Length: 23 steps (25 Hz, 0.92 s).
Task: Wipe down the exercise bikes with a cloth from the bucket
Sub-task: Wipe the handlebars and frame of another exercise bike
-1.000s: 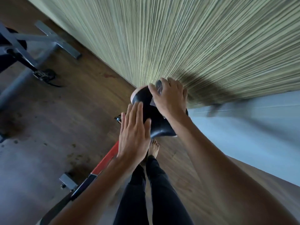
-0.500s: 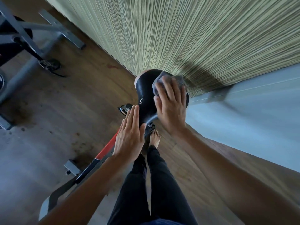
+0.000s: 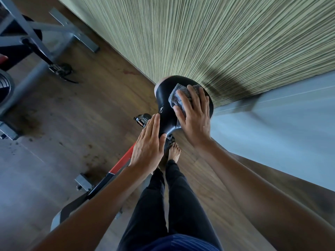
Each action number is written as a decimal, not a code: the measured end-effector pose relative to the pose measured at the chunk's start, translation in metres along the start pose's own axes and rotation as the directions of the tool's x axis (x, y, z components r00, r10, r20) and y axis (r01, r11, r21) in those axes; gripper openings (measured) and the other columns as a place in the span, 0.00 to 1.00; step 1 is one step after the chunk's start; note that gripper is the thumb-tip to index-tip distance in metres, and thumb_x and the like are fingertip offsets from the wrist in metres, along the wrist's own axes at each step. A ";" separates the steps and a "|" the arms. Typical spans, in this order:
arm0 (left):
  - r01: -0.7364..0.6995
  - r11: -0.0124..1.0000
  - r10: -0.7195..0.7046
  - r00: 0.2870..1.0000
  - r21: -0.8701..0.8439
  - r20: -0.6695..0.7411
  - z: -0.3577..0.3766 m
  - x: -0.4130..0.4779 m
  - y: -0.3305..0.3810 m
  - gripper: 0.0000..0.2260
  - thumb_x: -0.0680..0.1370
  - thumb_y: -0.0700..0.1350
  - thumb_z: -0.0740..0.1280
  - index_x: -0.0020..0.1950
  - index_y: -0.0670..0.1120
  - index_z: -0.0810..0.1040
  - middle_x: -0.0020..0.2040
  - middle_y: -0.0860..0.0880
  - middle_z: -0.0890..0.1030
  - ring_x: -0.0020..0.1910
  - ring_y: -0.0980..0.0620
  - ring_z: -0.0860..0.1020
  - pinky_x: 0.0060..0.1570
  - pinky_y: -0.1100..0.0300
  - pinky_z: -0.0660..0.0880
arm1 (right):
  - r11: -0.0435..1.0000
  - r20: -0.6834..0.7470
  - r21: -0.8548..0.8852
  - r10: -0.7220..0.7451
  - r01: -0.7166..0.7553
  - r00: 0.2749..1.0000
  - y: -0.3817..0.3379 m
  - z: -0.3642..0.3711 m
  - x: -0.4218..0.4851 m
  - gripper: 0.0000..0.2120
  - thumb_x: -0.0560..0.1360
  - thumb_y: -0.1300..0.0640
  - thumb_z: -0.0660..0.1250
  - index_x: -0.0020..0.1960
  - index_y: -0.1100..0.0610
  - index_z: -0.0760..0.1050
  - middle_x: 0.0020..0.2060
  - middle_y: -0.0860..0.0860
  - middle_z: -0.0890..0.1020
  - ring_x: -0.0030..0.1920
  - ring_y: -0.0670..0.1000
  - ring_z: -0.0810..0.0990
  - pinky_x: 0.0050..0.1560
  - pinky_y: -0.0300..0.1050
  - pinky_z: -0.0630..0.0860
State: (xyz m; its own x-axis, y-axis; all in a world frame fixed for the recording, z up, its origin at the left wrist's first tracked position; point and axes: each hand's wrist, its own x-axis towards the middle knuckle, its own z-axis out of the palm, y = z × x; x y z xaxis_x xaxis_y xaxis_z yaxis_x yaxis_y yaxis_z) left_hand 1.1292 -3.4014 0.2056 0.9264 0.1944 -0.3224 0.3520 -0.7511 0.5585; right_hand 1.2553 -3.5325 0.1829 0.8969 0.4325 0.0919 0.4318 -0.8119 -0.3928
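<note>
The black saddle (image 3: 164, 96) of an exercise bike stands in the middle of the head view, above the bike's red and black frame (image 3: 120, 164). A grey cloth (image 3: 175, 96) lies on top of the saddle. My right hand (image 3: 193, 113) presses the cloth flat against the saddle with straight, spread fingers. My left hand (image 3: 147, 144) rests flat against the narrow near end of the saddle, fingers straight and together. No bucket is in view.
A second bike with a grey frame (image 3: 34, 38) and a pedal (image 3: 59, 68) stands at the upper left. A green ribbed wall (image 3: 217, 33) runs close behind the saddle, with a pale panel (image 3: 281, 127) to the right. My legs (image 3: 163, 205) and a bare foot stand on the wood floor below.
My right hand has slid from the saddle's far rim back onto its top, bringing the cloth into view under flat fingers. My left hand has stayed at the saddle's near end.
</note>
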 end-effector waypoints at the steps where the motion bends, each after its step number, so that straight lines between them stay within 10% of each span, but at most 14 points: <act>1: -0.002 1.000 0.002 1.000 0.000 0.000 -0.001 0.000 0.000 0.26 0.85 0.50 0.52 0.81 0.42 0.50 0.80 0.44 0.57 0.79 0.49 0.57 0.76 0.52 0.60 | 1.000 -0.027 0.013 0.008 -0.008 1.000 0.000 0.002 0.001 0.21 0.84 0.46 0.59 0.74 0.52 0.71 0.75 0.55 0.69 0.78 0.61 0.60 0.76 0.61 0.58; 13: 0.031 0.999 -0.032 0.999 0.017 0.031 -0.022 -0.001 0.007 0.27 0.85 0.51 0.55 0.81 0.45 0.50 0.81 0.47 0.57 0.79 0.49 0.55 0.77 0.52 0.56 | 0.959 0.023 0.273 0.072 -0.075 0.997 -0.006 -0.015 0.007 0.18 0.84 0.54 0.58 0.73 0.55 0.72 0.71 0.55 0.73 0.73 0.57 0.67 0.73 0.54 0.67; 23: 0.052 0.995 -0.029 0.965 0.082 -0.262 -0.145 -0.068 0.058 0.18 0.83 0.46 0.60 0.74 0.45 0.70 0.66 0.46 0.78 0.65 0.47 0.75 0.67 0.52 0.67 | 0.870 0.100 0.491 -0.092 0.032 0.991 -0.063 -0.143 -0.021 0.17 0.84 0.55 0.61 0.71 0.55 0.74 0.67 0.51 0.77 0.67 0.44 0.71 0.70 0.40 0.67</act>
State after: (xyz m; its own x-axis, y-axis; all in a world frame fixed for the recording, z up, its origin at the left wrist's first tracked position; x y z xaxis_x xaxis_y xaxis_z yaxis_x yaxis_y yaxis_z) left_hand 1.1058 -3.3672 0.3709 0.9185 0.3746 -0.1267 0.3875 -0.7891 0.4766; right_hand 1.2230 -3.5458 0.3365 0.8393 0.5425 0.0362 0.3574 -0.5003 -0.7886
